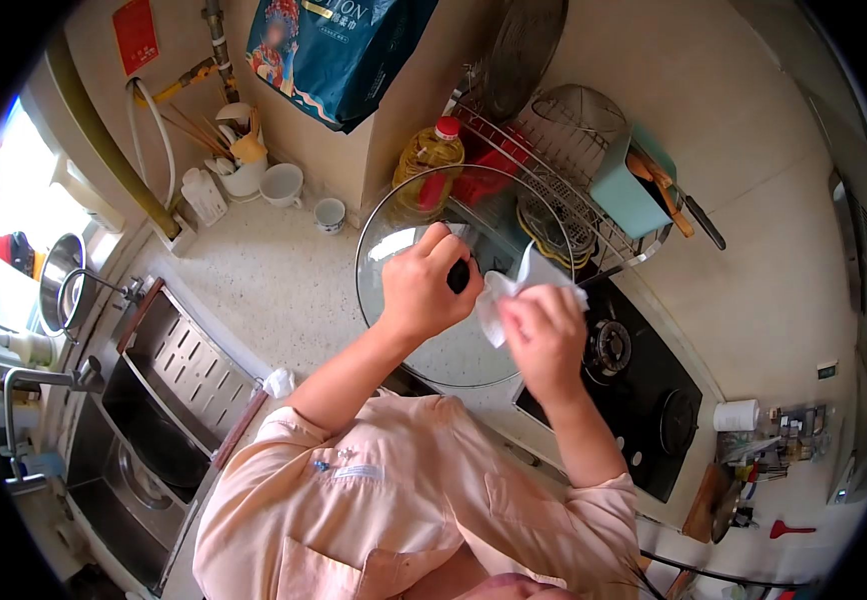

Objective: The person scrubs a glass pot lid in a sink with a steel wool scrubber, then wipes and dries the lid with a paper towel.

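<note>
Left hand tight on black knob of clear, round lid, right hand tight on white tissue

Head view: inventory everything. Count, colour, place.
Glass lid: one, clear, centre
Wipe: one, white, centre
Stove: one, black, right
Sink: one, grey, left
Oil bottle: one, yellow, top centre
Pack: one, teal, top
Rack: one, metallic, beyond lid
Utensil holder: one, green, on rack
Cups: two, white, upper left
Crock: one, white, upper left
Paper roll: one, white, right
Wad: one, white, sink edge
Card: one, red, upper left
Others: not all countable
Shirt: one, pale pink, bottom
Left hand: one, on lid knob
Right hand: one, on wipe
</note>
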Demonstrator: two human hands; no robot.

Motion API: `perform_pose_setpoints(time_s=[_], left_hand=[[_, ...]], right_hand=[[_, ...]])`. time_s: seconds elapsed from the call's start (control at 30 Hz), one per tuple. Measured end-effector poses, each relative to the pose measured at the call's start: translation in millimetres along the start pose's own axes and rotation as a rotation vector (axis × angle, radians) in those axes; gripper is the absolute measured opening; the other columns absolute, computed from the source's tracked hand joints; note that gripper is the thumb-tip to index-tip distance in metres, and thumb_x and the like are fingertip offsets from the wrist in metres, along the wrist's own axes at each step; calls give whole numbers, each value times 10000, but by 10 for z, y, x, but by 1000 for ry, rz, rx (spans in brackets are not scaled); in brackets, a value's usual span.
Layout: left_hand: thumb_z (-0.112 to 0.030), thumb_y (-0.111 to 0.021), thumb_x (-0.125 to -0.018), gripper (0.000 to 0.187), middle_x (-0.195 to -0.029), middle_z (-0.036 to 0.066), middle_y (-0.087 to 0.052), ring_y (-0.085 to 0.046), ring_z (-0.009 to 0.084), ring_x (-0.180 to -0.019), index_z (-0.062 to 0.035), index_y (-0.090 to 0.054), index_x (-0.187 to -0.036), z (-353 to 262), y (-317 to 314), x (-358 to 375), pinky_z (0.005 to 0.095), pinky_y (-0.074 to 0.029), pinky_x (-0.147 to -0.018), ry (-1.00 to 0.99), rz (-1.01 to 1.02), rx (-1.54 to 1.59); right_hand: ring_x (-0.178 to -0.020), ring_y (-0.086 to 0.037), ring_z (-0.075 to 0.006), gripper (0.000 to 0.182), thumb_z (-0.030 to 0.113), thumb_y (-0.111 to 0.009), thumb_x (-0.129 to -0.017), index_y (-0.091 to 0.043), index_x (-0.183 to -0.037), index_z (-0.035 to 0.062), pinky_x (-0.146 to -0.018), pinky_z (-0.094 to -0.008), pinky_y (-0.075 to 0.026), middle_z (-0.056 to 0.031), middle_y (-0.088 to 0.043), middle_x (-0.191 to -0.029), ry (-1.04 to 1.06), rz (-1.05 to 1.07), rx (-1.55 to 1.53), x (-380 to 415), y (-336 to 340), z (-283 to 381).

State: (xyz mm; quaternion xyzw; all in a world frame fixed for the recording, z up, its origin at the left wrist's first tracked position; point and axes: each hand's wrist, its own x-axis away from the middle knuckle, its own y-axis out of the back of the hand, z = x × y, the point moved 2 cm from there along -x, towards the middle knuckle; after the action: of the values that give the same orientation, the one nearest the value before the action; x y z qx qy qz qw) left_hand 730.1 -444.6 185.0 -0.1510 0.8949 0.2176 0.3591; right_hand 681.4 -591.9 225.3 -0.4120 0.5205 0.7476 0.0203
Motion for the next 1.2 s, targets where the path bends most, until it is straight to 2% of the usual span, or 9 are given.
perform_pose_setpoints(time_s=[0.13,0.23,0.3,0.47,0.6,0.73,0.97,1.1,1.2], left_hand=[[-92,-633,-626,135,-696,52,-505,-537,265,-545,-80,-505,-667,58,-17,28,336,-431,-466,65,-2,17],[-91,-630,-624,134,-699,57,-514,-533,277,-547,-76,-504,-665,101,-41,34,338,-432,-473,76,11,47],[-90,-628,-622,132,-697,59,-513,-534,276,-552,-74,-504,-664,129,-46,27,338,-433,-480,109,9,43],[-86,-620,-623,122,-700,65,-517,-538,278,-569,-68,-509,-669,209,-85,48,337,-438,-499,129,34,75],[-74,-614,-625,115,-697,74,-519,-537,279,-570,-65,-509,-671,224,-93,94,331,-439,-505,158,4,125],[-64,-614,-626,114,-679,77,-511,-532,273,-562,-57,-508,-666,190,-50,98,318,-435,-503,150,-26,154],[-53,-624,-613,122,-661,72,-504,-526,257,-540,-63,-507,-650,238,-35,86,307,-427,-487,145,-114,177],[-58,-630,-608,131,-658,60,-501,-520,247,-518,-72,-509,-656,138,-12,103,302,-422,-469,106,-104,161],[-64,-640,-599,146,-658,47,-497,-511,238,-496,-84,-509,-660,103,-17,98,303,-414,-444,56,-108,103]], right_hand=[[-704,-505,-259,131,53,-679,-697,-561,-753,62,-614,-348,-412,-64,-515,-736,-187,-117,190,-144,134,-246],[-689,-510,-242,93,75,-647,-708,-577,-755,115,-597,-344,-437,-30,-516,-748,49,84,26,-22,-42,-20],[-699,-521,-231,94,76,-647,-713,-579,-774,99,-623,-343,-451,-24,-519,-759,-144,-27,173,-116,79,-308],[-720,-544,-198,96,57,-633,-720,-582,-786,104,-615,-308,-466,-15,-513,-775,62,177,103,-109,26,-171],[-688,-551,-205,257,-2,-594,-735,-635,-970,94,-575,-312,-450,-50,-534,-840,-172,-103,60,-317,245,-601],[-680,-556,-232,249,-46,-565,-720,-655,-902,98,-593,-318,-459,-61,-558,-926,-113,-22,-4,-328,364,-314],[-850,-519,-266,237,69,-734,-611,-638,-826,92,-726,-340,-453,-60,-538,-980,-44,133,-154,-202,364,-8],[-872,-498,-244,206,37,-754,-609,-590,-732,59,-755,-324,-425,-104,-465,-1038,-305,95,-301,-78,246,-166],[-940,-489,-245,397,1,-709,-646,-517,-991,43,-835,-339,-408,-117,-430,-1071,-345,30,-250,-46,220,-160]])
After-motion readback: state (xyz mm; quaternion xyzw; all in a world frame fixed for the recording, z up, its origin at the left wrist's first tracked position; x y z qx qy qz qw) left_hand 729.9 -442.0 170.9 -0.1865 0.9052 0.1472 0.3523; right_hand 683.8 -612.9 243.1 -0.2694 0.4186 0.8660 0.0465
